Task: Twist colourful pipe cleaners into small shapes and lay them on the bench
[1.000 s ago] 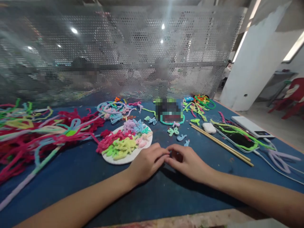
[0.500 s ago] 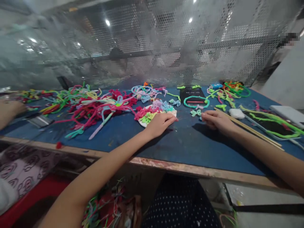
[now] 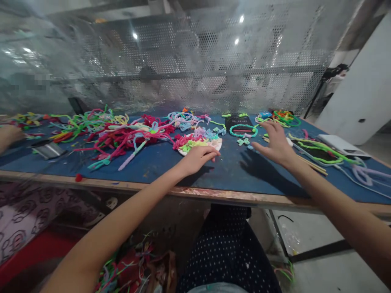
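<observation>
Here at the blue tabletop, the left hand is over the near edge of the white plate, fingers loosely bent and overlapping in this view; whether they pinch anything, I cannot tell. And the plate is loaded: fuzzy pipe-cleaner pieces in pink, yellow, lilac and blue, heaped right behind that hand.

Over to the right hand, raised above the table, its fingers spread well apart, a dark shadow thrown beside it. Just left of its thumb lies a mint looped piece, and behind that a teal fuzzy ring, before a black device with digits on its screen. Partly behind the right wrist, 2 wooden sticks; beyond them, a white power bank.

Left of the plate sprawls a big crimson tangle of pipe cleaners, a metal can near it, and at the far left, a co-worker's hand.
</observation>
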Available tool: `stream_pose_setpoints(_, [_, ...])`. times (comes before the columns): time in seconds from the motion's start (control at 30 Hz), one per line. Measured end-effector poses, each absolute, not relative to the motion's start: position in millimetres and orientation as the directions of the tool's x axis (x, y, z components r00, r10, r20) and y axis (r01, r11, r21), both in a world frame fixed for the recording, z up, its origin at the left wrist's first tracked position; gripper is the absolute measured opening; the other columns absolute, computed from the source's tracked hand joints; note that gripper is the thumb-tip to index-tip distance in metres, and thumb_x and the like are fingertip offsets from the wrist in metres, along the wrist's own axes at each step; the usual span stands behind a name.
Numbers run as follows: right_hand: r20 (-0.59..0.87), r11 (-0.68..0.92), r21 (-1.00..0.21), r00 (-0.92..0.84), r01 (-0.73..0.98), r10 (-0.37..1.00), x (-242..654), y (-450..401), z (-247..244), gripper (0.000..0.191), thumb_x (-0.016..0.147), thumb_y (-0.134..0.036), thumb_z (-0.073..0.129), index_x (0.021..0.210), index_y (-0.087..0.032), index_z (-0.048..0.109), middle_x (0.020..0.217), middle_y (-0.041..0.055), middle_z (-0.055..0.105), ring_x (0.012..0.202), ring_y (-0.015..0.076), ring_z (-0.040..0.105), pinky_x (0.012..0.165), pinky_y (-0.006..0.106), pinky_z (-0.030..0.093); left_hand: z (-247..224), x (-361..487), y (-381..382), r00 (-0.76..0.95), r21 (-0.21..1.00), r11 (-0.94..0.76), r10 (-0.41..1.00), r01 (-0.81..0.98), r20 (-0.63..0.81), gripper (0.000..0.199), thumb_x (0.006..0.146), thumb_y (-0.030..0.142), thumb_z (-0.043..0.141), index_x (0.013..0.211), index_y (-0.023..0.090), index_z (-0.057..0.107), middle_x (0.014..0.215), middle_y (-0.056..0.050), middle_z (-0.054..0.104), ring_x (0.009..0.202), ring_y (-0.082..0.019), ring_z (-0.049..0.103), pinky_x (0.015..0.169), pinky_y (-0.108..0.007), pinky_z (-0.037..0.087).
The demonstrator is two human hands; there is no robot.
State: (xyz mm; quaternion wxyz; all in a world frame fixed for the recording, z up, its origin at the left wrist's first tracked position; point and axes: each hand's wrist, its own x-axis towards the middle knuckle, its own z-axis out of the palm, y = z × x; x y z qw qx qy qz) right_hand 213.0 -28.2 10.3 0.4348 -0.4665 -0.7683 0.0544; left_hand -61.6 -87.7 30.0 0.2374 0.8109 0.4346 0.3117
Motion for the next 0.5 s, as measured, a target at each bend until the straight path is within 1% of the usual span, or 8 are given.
stream_pose_setpoints(0.07, [0.612,0.705,-0.488,-0.374,0.515,0.697,186.8,-46.2,17.7,0.064,0.078,-0.040,0.062,0.134,-0.016,0.043,0.141,0.0162,0.044,0.128,0.0271,0.042,0.104,0.040,0.033,31.5,-53.3,-90.7,0.469,0.648,-0.536,0.832,0.541,0.296,0.014,0.087,0.019,0.052,0.091,0.016,0.065,0.073,0.001,0.066,0.068,-0.012,0.059,0.066,-0.022,0.042])
stream_pose_setpoints(0.1, [0.576,0.744,-0.547,-0.472,0.384,0.667,173.2,-54.0,19.6,0.069,0.079,-0.042,0.062,0.138,-0.017,0.037,0.143,0.0160,0.042,0.127,0.0255,0.044,0.103,0.040,0.036,32.8,-49.3,-91.9,0.475,0.643,-0.546,0.826,0.536,0.305,0.012,0.086,0.019,0.053,0.094,0.016,0.062,0.074,0.001,0.066,0.068,-0.012,0.059,0.065,-0.022,0.042])
stream_pose_setpoints(0.17, [0.431,0.666,-0.716,-0.617,0.211,0.659,148.9,-65.3,18.8,0.069,0.081,-0.042,0.061,0.140,-0.020,0.032,0.139,0.0139,0.046,0.109,0.0207,0.058,0.086,0.034,0.047,36.8,-42.9,-95.2,0.456,0.628,-0.558,0.823,0.543,0.338,0.011,0.085,0.019,0.056,0.095,0.017,0.057,0.072,0.004,0.063,0.066,-0.011,0.058,0.064,-0.021,0.042])
stream_pose_setpoints(0.23, [0.357,0.630,-0.746,-0.670,0.215,0.651,132.3,-71.1,12.4,0.049,0.083,-0.043,0.058,0.124,-0.018,0.050,0.111,0.0079,0.064,0.080,0.0156,0.063,0.067,0.027,0.048,40.5,-40.4,-102.7,0.411,0.605,-0.559,0.828,0.567,0.380,0.009,0.085,0.019,0.057,0.094,0.017,0.056,0.072,0.005,0.060,0.067,-0.010,0.057,0.066,-0.020,0.041])
stream_pose_setpoints(0.3, [0.338,0.632,-0.729,-0.663,0.265,0.668,124.0,-73.4,2.6,0.034,0.086,-0.045,0.055,0.097,-0.014,0.064,0.079,0.0015,0.066,0.064,0.0127,0.056,0.059,0.025,0.042,40.1,-43.9,-117.7,0.348,0.587,-0.545,0.837,0.598,0.423,0.008,0.088,0.022,0.053,0.093,0.017,0.056,0.075,0.006,0.059,0.073,-0.010,0.058,0.072,-0.021,0.042])
stream_pose_setpoints(0.33, [0.340,0.634,-0.717,-0.647,0.292,0.683,122.2,-74.1,-2.5,0.034,0.087,-0.045,0.053,0.085,-0.013,0.065,0.069,-0.0002,0.062,0.061,0.0122,0.053,0.058,0.025,0.040,37.0,-48.4,-128.9,0.309,0.585,-0.534,0.840,0.611,0.445,0.010,0.091,0.024,0.051,0.093,0.017,0.057,0.078,0.005,0.059,0.076,-0.011,0.059,0.074,-0.022,0.043])
stream_pose_setpoints(0.4, [0.354,0.630,-0.694,-0.597,0.349,0.720,121.2,-75.1,-11.7,0.039,0.092,-0.044,0.048,0.073,-0.013,0.063,0.060,-0.0019,0.056,0.059,0.0117,0.051,0.058,0.025,0.039,24.0,-62.7,-159.6,0.177,0.595,-0.486,0.847,0.640,0.501,0.014,0.093,0.028,0.049,0.094,0.015,0.056,0.086,0.002,0.059,0.082,-0.013,0.059,0.080,-0.028,0.045])
stream_pose_setpoints(0.5, [0.374,0.615,-0.668,-0.526,0.418,0.764,121.1,-76.2,-19.5,0.036,0.094,-0.042,0.049,0.075,-0.013,0.061,0.066,-0.0021,0.058,0.063,0.0120,0.056,0.063,0.028,0.045,-6.3,-91.4,-225.3,-0.010,0.654,-0.379,0.861,0.655,0.509,0.020,0.096,0.029,0.047,0.084,0.016,0.056,0.077,0.001,0.055,0.071,-0.013,0.056,0.068,-0.028,0.048])
